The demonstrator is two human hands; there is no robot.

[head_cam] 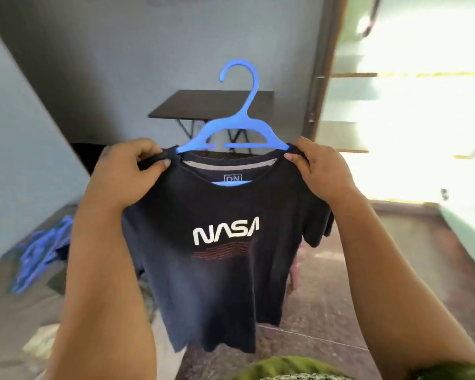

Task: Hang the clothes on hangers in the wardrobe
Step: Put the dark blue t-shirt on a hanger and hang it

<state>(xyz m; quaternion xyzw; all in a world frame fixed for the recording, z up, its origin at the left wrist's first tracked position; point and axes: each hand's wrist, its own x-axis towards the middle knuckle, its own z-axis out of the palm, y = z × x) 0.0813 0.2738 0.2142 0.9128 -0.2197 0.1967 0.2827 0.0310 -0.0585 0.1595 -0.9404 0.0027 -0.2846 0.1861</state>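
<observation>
A dark navy T-shirt with white NASA lettering hangs in front of me on a blue plastic hanger. The hanger's hook points up above the collar and its arms sit inside the shoulders. My left hand grips the shirt's left shoulder over the hanger end. At the other shoulder, my right hand pinches the fabric over the hanger's right end. The shirt hangs free above the floor, front toward me.
Blue hangers and some clothes lie on a grey surface at the left. A dark folding table stands against the blue wall behind the shirt. An open door frame and bright shelves fill the right. Dark tiled floor lies below.
</observation>
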